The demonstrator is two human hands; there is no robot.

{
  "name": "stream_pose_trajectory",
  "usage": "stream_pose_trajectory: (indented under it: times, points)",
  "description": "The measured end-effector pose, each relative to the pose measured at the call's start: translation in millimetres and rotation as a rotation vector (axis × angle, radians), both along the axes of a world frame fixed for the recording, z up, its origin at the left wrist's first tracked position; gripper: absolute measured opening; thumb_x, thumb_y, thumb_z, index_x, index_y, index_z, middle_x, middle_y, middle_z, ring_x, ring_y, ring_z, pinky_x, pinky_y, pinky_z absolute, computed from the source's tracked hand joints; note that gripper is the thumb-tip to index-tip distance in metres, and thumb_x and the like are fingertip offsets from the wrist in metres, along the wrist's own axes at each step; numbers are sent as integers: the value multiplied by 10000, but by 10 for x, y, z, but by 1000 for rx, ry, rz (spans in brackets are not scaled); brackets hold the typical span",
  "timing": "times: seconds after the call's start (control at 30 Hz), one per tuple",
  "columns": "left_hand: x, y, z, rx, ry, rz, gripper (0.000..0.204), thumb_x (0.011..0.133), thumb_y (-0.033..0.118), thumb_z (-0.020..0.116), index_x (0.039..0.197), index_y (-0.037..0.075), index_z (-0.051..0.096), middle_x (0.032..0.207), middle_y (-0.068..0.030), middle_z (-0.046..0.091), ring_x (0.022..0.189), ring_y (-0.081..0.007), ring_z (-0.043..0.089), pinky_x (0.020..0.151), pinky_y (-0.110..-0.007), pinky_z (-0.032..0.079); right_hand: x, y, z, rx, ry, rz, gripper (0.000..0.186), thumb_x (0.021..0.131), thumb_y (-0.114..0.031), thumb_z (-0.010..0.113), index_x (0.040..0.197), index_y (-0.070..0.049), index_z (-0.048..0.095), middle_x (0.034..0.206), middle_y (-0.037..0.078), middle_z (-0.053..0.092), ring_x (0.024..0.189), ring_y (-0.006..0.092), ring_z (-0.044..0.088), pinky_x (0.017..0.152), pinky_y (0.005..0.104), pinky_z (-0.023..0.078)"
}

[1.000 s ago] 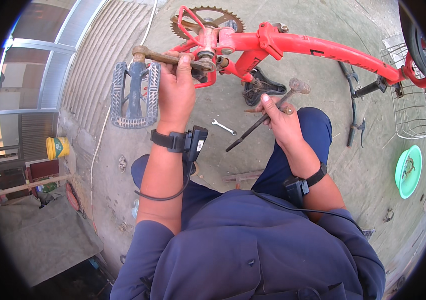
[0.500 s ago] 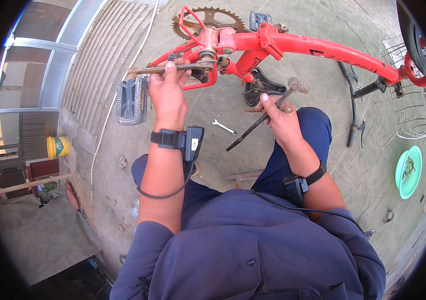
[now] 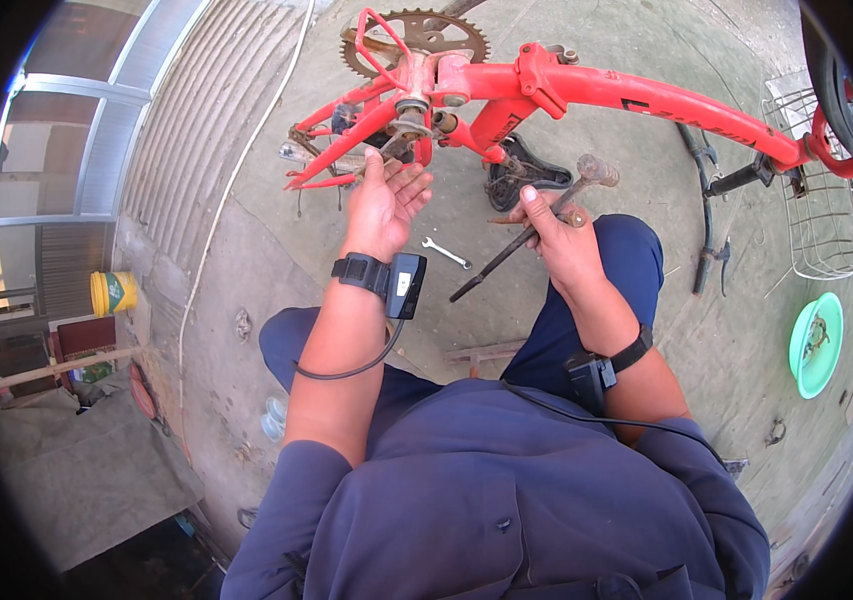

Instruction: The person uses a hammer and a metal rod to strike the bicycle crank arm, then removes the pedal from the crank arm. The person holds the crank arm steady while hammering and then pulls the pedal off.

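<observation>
A red bicycle frame (image 3: pixel 677 105) spans the top, with a rusty chainring (image 3: pixel 452 30). My left hand (image 3: pixel 379 210) is palm-up under the bottom bracket, fingers loosely curled and apart, thumb tip at the rusty crank arm (image 3: pixel 397 143); whether it touches is unclear. The pedal is mostly hidden behind frame tubes. My right hand (image 3: pixel 557 238) grips a dark-handled hammer (image 3: pixel 595 172) and a thin rusty pointed tool (image 3: pixel 505 221) above my right thigh. A small open-ended wrench (image 3: pixel 447 254) lies on the floor between my hands.
A black saddle (image 3: pixel 537 165) lies under the frame. Handlebars (image 3: pixel 709 255) and a wire basket (image 3: pixel 822 235) are at right, above a green basin (image 3: pixel 804 345) holding metal parts. A yellow bucket (image 3: pixel 107 295), white cable (image 3: pixel 219 207) and grey sheet (image 3: pixel 77 470) are at left.
The crank and pedal have swung away behind the frame tubes. My left hand has moved rightward and loosened its fingers from the crank. My right hand stays almost where it was.
</observation>
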State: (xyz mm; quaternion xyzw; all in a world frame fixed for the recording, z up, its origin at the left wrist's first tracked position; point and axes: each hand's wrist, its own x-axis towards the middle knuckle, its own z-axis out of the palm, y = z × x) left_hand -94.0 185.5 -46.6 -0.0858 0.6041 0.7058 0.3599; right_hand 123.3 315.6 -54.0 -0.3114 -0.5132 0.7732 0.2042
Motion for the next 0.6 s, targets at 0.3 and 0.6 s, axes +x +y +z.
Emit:
stream_pose_trajectory:
  times: [0.3,0.6]
  points:
    - [120,100,-106,-60,-102,-174,629,1052,591,479,1237,-6,557,1128,-170,697,1025,-312,696,824,-407,561,11,4,23,-6,-8,3,410,1025,-415,651,861,-51,744,820,32,722,706,85,567,628,258,457]
    - [228,200,-133,170,-249,-111,634,1095,471,455,1382,-93,427,1370,-242,595,1209,-342,631,943,-420,559,11,-3,39,-17,20,-8,423,1018,-432,665,831,-54,703,783,4,618,691,83,530,608,238,435]
